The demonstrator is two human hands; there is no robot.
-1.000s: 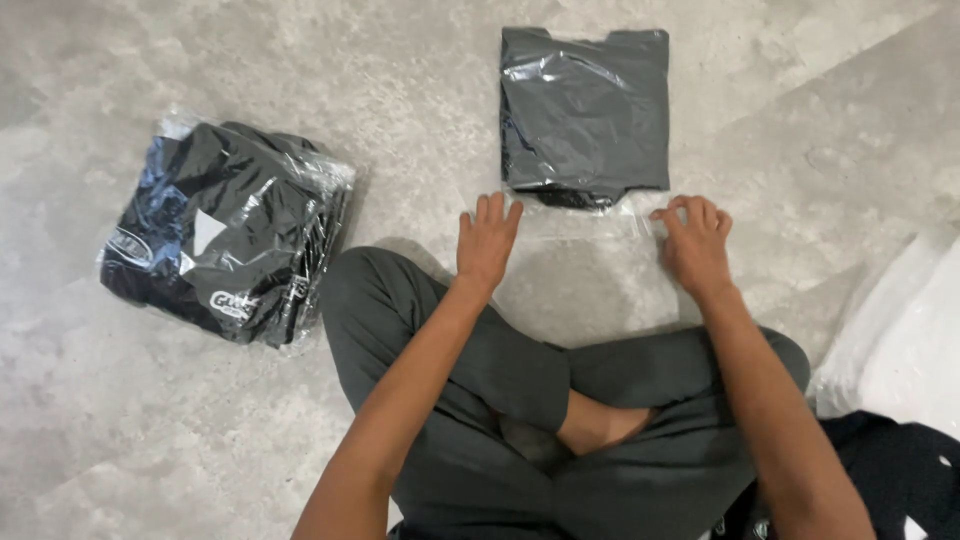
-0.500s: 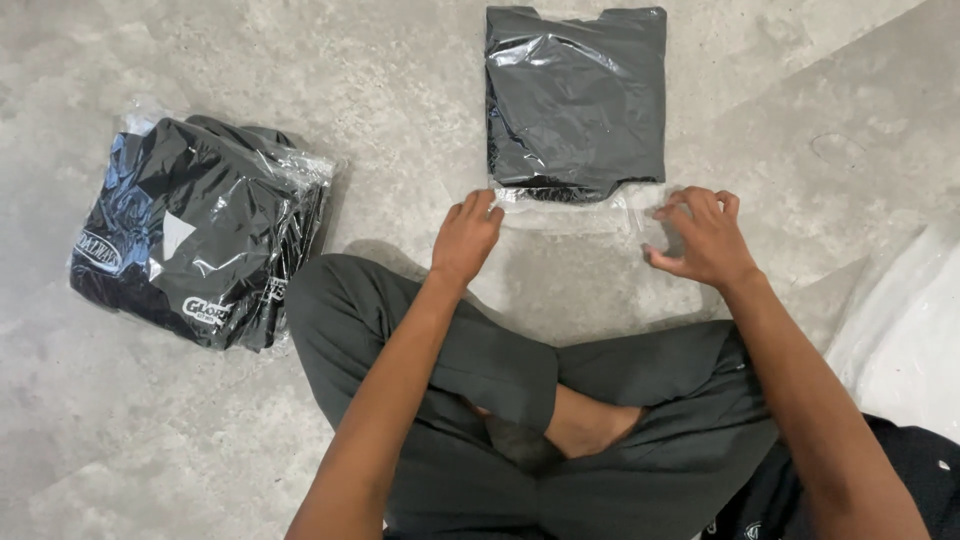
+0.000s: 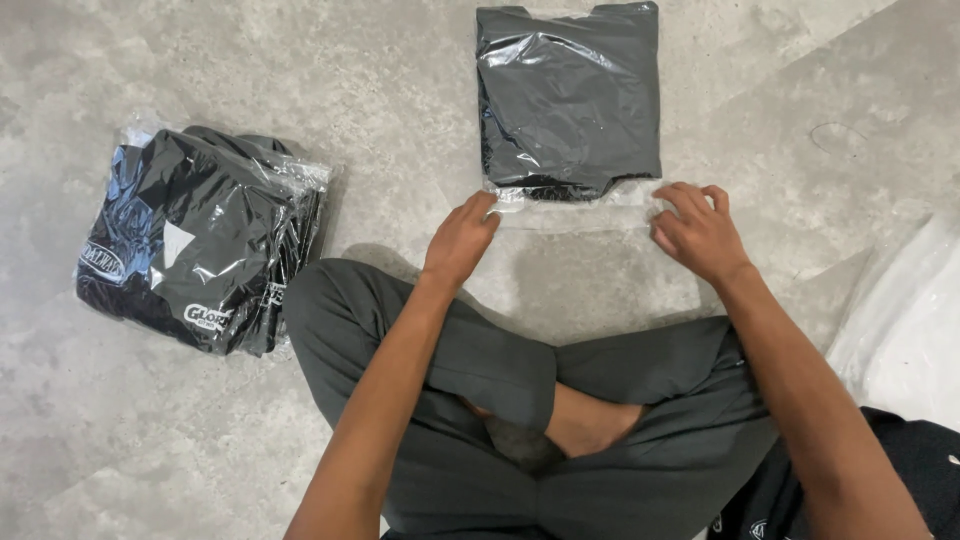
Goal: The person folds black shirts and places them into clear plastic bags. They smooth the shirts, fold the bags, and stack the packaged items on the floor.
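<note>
A folded dark grey garment in a clear plastic bag (image 3: pixel 568 95) lies on the floor in front of my crossed legs. The bag's open flap (image 3: pixel 575 212) sticks out toward me. My left hand (image 3: pixel 460 240) pinches the flap's left corner. My right hand (image 3: pixel 697 230) holds the flap's right corner with curled fingers.
A stack of bagged black garments with white prints (image 3: pixel 200 235) sits on the grey concrete floor (image 3: pixel 400 120) to my left. A pile of clear plastic bags (image 3: pixel 905 330) lies at the right edge, with black fabric (image 3: pixel 915 470) below it.
Both hands shifted from resting flat at the flap's edge to gripping its two corners. The flap has been drawn slightly closer to the garment.
</note>
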